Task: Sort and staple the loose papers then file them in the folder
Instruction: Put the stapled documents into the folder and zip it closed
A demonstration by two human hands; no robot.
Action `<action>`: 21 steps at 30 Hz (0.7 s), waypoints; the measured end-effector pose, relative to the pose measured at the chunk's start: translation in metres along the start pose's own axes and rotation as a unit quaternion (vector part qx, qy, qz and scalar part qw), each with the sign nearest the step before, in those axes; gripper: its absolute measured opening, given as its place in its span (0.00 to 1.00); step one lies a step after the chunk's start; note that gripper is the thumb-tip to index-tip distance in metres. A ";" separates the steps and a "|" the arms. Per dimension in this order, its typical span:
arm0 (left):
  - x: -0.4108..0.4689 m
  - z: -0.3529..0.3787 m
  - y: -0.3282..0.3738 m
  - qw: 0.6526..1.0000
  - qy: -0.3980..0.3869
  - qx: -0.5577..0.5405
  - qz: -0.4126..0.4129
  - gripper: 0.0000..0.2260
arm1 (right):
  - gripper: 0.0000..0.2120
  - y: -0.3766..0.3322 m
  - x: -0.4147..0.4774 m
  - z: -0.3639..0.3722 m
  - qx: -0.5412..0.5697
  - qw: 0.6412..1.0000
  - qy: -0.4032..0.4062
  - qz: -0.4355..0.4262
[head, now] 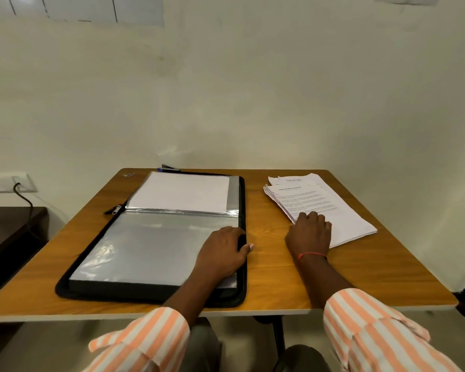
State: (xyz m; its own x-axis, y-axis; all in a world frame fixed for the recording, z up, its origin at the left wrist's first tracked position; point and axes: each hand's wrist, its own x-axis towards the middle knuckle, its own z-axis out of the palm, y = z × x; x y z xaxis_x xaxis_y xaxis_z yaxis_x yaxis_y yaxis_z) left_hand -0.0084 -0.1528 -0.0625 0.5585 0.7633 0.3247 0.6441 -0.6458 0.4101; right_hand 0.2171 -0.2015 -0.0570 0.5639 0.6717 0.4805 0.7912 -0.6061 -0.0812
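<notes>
Desk [293, 275]: wooden top, set against a pale wall.

Folder [156, 248]: black, zip-edged, lying open on the left half of the desk. A white sheet [180, 193] sits in the far half and clear sleeves lie in the near half.

Loose papers [322, 208]: a fanned stack of printed sheets at the far right of the desk, apart from the folder.

Left hand [222, 251]: palm down on the near sleeve at the folder's right edge. The thumb reaches over the black rim; grip apart, fingers relaxed.

Right hand [309, 233]: rests on the near left corner of the papers, fingers bent. Grip apparently apart, with no sheet pinched as far as can be seen.

Small dark object [169, 168]: beyond the folder at the far edge, possibly a pen.
</notes>
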 end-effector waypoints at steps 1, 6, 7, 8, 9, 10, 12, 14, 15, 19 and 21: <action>0.000 0.000 0.000 1.000 -0.001 0.001 -0.001 0.26 | 0.13 -0.002 0.001 0.000 0.000 1.000 -0.007 0.000; 0.001 0.000 -0.001 1.000 -0.001 0.006 -0.004 0.25 | 0.08 -0.004 0.001 0.001 0.005 1.000 -0.024 -0.013; 0.001 0.000 -0.001 1.000 -0.002 0.007 -0.004 0.25 | 0.07 -0.004 0.000 0.001 0.006 1.000 -0.025 -0.018; 0.001 0.000 -0.001 1.000 -0.002 0.008 -0.004 0.26 | 0.06 -0.005 0.000 0.001 0.005 0.999 -0.027 -0.025; 0.001 0.000 -0.001 1.000 -0.002 0.009 -0.003 0.26 | 0.05 -0.005 -0.001 0.000 -0.001 0.999 -0.027 -0.030; 0.001 0.000 -0.001 1.000 -0.002 0.010 -0.004 0.26 | 0.03 -0.007 -0.003 -0.001 -0.010 0.999 -0.031 -0.035; 0.001 0.000 0.000 1.000 0.000 0.011 -0.002 0.26 | 0.03 -0.010 -0.009 -0.006 -0.028 0.998 -0.037 -0.039; 0.001 -0.001 0.001 1.000 0.004 0.012 -0.001 0.26 | 0.03 -0.014 -0.020 -0.015 -0.026 0.997 -0.048 -0.053; 0.001 -0.001 0.001 1.000 0.004 0.011 -0.001 0.25 | 0.04 -0.016 -0.028 -0.019 -0.021 0.996 -0.054 -0.067; 0.000 -0.002 0.004 1.000 0.006 0.006 0.004 0.25 | 0.16 -0.012 -0.039 -0.040 0.102 0.993 -0.041 -0.042; 0.001 -0.004 0.006 1.000 -0.002 0.007 0.012 0.25 | 0.21 0.007 -0.022 -0.044 0.137 0.990 -0.030 0.008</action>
State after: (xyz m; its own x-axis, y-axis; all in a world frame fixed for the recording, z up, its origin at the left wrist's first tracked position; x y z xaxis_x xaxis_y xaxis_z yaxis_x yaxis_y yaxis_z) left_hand -0.0057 -0.1556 -0.0559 0.5760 0.7472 0.3316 0.6377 -0.6645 0.3896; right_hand 0.1996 -0.2394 -0.0300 0.5831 0.6926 0.4247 0.8122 -0.4840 -0.3257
